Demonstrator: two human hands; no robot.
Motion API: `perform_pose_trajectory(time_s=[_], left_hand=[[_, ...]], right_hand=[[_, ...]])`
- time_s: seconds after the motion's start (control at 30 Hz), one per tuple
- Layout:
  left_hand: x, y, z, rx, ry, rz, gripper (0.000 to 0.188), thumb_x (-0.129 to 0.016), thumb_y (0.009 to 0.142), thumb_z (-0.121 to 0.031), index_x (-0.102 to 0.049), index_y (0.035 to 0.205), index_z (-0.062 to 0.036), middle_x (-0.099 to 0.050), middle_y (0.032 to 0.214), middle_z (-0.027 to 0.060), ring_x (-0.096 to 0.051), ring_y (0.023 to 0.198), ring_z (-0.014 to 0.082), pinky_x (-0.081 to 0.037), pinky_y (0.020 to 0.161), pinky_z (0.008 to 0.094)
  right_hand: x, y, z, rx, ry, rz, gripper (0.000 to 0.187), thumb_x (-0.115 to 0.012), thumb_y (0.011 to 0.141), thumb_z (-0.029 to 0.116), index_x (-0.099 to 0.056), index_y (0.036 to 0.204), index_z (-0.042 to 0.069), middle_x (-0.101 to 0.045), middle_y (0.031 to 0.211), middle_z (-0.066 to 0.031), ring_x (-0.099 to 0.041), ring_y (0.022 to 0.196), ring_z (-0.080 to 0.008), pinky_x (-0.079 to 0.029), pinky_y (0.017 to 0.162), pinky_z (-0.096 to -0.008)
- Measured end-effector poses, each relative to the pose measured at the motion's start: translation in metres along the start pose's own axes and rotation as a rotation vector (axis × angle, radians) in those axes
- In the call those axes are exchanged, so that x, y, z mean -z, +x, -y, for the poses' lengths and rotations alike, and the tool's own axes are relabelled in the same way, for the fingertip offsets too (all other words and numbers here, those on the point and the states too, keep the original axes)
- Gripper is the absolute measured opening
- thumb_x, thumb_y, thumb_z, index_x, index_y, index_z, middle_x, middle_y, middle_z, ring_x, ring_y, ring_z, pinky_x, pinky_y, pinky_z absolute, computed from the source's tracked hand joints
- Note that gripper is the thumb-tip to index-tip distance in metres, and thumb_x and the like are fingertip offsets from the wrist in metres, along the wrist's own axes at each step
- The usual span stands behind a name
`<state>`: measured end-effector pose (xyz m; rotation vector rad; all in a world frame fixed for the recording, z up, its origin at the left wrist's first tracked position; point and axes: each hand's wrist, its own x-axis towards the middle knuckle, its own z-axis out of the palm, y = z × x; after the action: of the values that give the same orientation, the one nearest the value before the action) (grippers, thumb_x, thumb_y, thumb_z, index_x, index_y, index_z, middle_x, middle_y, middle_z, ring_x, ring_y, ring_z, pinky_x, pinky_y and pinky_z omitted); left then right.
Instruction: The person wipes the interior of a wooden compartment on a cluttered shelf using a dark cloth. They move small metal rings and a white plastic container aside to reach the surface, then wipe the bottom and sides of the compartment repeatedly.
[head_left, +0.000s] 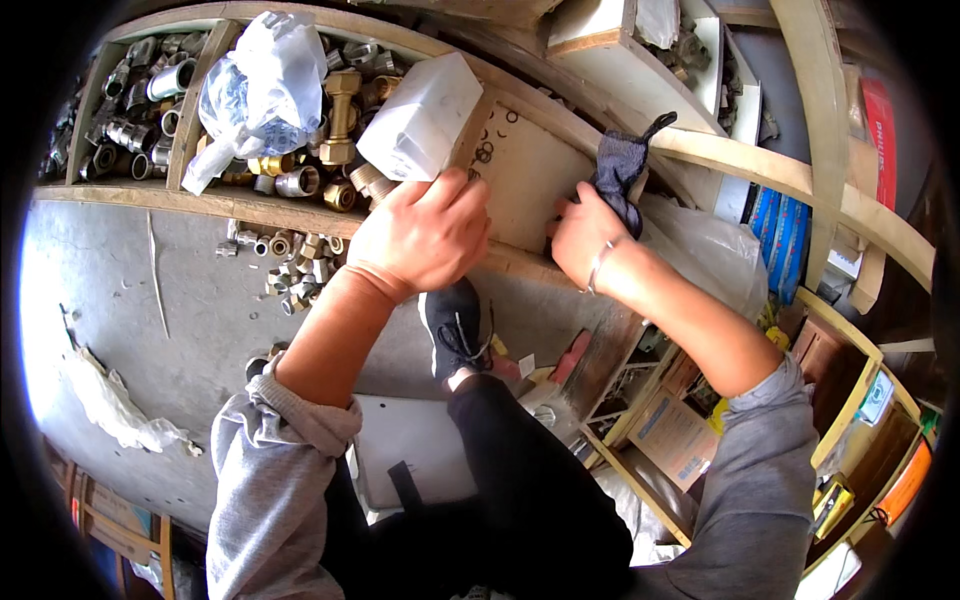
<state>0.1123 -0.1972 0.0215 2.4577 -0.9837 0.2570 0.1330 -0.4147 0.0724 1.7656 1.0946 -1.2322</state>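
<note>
My left hand is closed over the front rail of the wooden bin, its fingertips curled under and hidden. Just beyond its knuckles a translucent white plastic container lies tilted over metal pipe fittings. Whether the hand touches the container, I cannot tell. My right hand, with a bracelet at the wrist, is closed at the right end of a pale compartment. A dark, crumpled cloth comes out beside its fingers. Several small dark rings lie in the compartment between my hands.
A clear plastic bag rests on the fittings at left. Loose fittings lie on the concrete floor below the bin. My shoe stands under the rail. Wooden shelving with boxes and blue coiled material are at right.
</note>
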Motion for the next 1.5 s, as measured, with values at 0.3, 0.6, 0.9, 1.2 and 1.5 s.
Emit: perform_pose_trajectory(time_s=[0.3,0.6,0.9,1.2,1.5], left_hand=[[0.003,-0.003,0.003,-0.019,0.003,-0.001,0.011,-0.066,0.077,-0.026,-0.062,0.076,-0.0153,-0.056,0.094,-0.0015,-0.056,0.091,0.017,-0.046,0.073,0.0299],[0.008,0.006,0.002,-0.041,0.031,0.045,0.019,-0.065,0.075,-0.025,-0.062,0.09,-0.0131,-0.056,0.093,-0.0014,-0.056,0.088,0.015,-0.045,0.07,0.0276],[0.006,0.013,-0.003,-0.055,0.05,0.047,0.024,-0.066,0.072,-0.017,-0.065,0.095,-0.0102,-0.053,0.083,0.0035,-0.054,0.077,0.0225,-0.047,0.065,0.0328],[0.013,0.012,0.0,-0.026,0.056,0.069,0.027,-0.062,0.07,-0.014,-0.061,0.096,-0.0105,-0.053,0.084,0.0046,-0.055,0.077,0.023,-0.048,0.065,0.0339],[0.01,0.007,0.002,0.012,-0.006,-0.009,0.021,-0.059,0.073,-0.009,-0.059,0.094,-0.009,-0.054,0.083,0.0066,-0.057,0.077,0.0242,-0.048,0.065,0.0344]], right_hand=[[0.027,-0.068,-0.003,0.044,0.138,0.192,0.012,-0.066,0.07,0.023,-0.077,0.075,0.022,-0.07,0.085,0.0044,-0.057,0.095,-0.0172,-0.035,0.088,-0.0389],[-0.111,-0.157,0.044,-0.459,1.101,-0.167,0.021,-0.057,0.082,0.017,-0.064,0.1,0.007,-0.065,0.102,-0.014,-0.061,0.097,-0.0365,-0.048,0.085,-0.0429],[-0.095,-0.146,0.031,-0.606,1.575,-1.087,0.035,-0.054,0.084,0.005,-0.054,0.119,0.003,-0.058,0.107,-0.0168,-0.06,0.094,-0.0345,-0.048,0.083,-0.0364],[-0.012,-0.029,0.009,-0.203,0.644,-0.893,0.032,-0.062,0.083,0.016,-0.066,0.113,0.024,-0.059,0.1,0.0005,-0.061,0.088,-0.0185,-0.044,0.079,-0.0342],[-0.008,0.016,0.01,-0.055,0.571,-1.008,0.029,-0.058,0.082,0.019,-0.072,0.105,0.032,-0.062,0.108,0.005,-0.061,0.092,-0.017,-0.042,0.083,-0.037]])
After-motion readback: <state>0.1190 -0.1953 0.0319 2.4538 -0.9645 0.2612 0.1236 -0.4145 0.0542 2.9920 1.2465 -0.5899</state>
